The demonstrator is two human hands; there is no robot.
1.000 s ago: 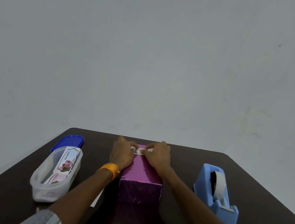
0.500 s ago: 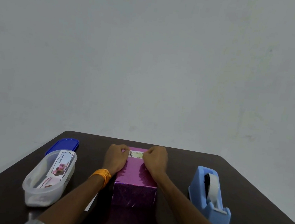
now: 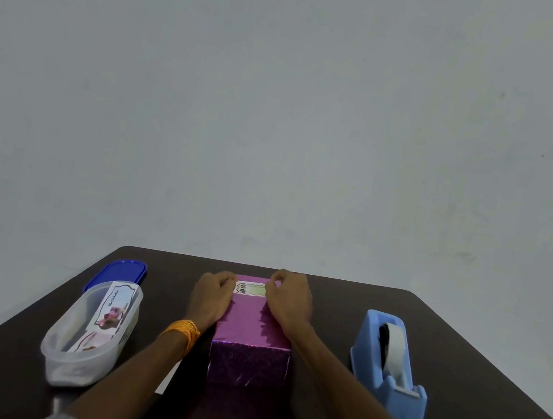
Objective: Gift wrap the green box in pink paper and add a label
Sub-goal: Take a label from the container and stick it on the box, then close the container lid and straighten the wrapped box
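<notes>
1. Left hand (image 3: 211, 300): knuckles up, fingers curled, tips at the 9 o'clock end of the label. Whether it pinches or only presses cannot be told.
2. Right hand (image 3: 288, 302): same pose, at the label's 3 o'clock end; hold likewise unclear.
3. Small white rectangular paper label (image 3: 251, 289): lies flat between the hands, on the 12 o'clock end of the box top.
4. Oblong box wrapped in glittery pink paper (image 3: 252, 330): stands at the centre of the dark brown table (image 3: 459, 350).
5. Orange thread band (image 3: 183, 331): on the left wrist.
6. Clear oval plastic tub (image 3: 91, 336): at 9 o'clock from the box, holds printed sheets.
7. Dark blue oval lid (image 3: 119, 272): at 12 o'clock from the tub, touching it.
8. Light blue plastic tape dispenser (image 3: 388, 363): at 3 o'clock from the box.
</notes>
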